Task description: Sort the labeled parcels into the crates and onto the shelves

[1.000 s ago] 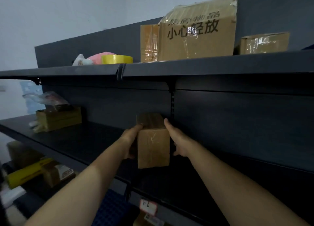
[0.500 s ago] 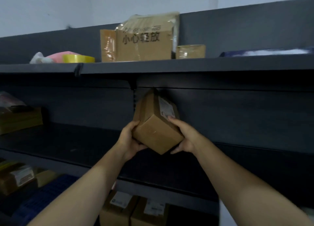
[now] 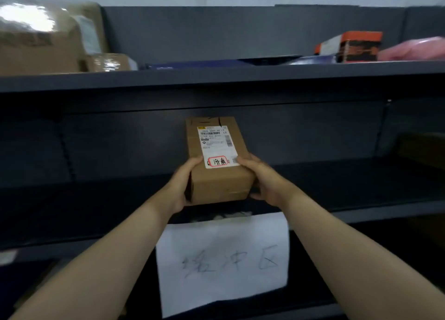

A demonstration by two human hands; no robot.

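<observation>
The dark metal shelving (image 3: 240,80) fills the view, and the middle shelf (image 3: 349,184) lies open behind the hands. A large, blurred cardboard box (image 3: 41,42) stands at the left end of the upper shelf. A white handwritten sheet (image 3: 221,264) hangs from the middle shelf's front edge, just below the brown parcel (image 3: 216,177). The parcel is held over that edge with its white label (image 3: 216,146) facing up; I cannot tell whether it touches the shelf. The left hand (image 3: 183,187) and right hand (image 3: 265,182) grip its near end from either side. An orange-and-black box (image 3: 354,46) and a pink bag (image 3: 414,48) sit upper right, and a small taped box (image 3: 108,63) sits beside the large one.
</observation>
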